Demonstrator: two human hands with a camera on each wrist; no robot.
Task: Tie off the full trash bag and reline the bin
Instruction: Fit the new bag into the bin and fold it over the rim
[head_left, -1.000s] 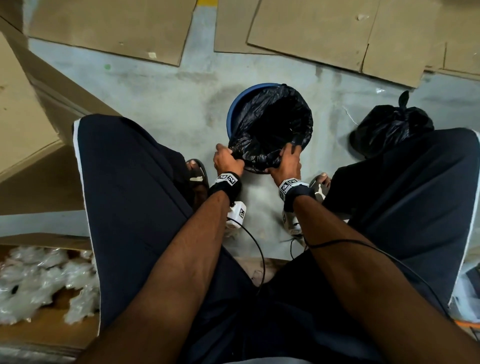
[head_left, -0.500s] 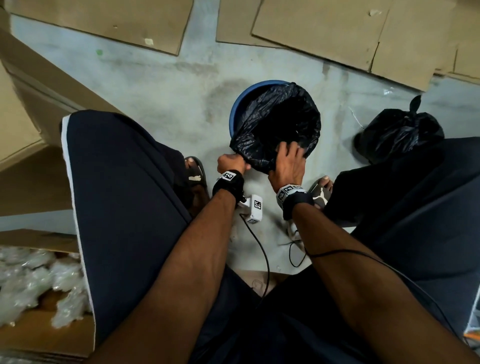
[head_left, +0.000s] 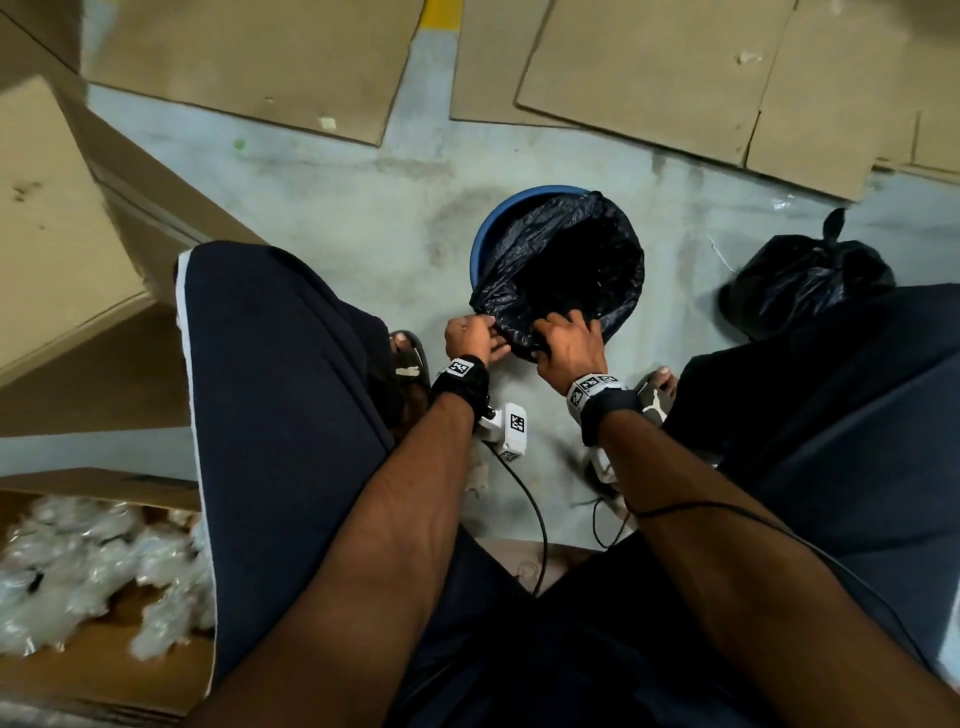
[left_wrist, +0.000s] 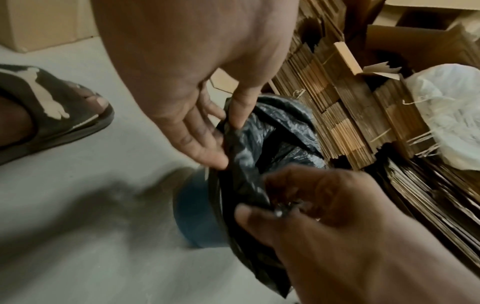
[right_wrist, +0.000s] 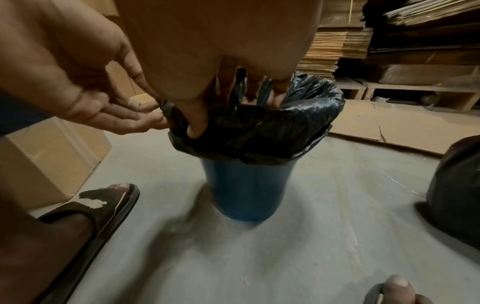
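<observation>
A blue bin (head_left: 485, 244) (right_wrist: 246, 191) stands on the floor between my feet, with a black liner (head_left: 561, 249) (right_wrist: 259, 131) draped loosely over its rim. My left hand (head_left: 478, 338) (left_wrist: 227, 142) pinches the liner's near-left edge between thumb and fingers. Just beside it my right hand (head_left: 566, 332) (right_wrist: 233, 115) grips the near rim, thumb outside and fingers inside the liner. On the far left the bin's rim shows bare. A knotted, full black trash bag (head_left: 805, 280) (right_wrist: 457, 195) sits on the floor to the right.
Flattened cardboard sheets (head_left: 649, 67) lie on the floor behind the bin, and cardboard boxes (head_left: 57, 223) stand at the left. An open box of clear plastic bags (head_left: 98, 566) is at the lower left. My sandalled feet (head_left: 408, 358) (head_left: 657, 395) flank the bin.
My two hands have come closer together on the liner's near edge. The right hand's fingers have gone from outside the rim to inside the liner.
</observation>
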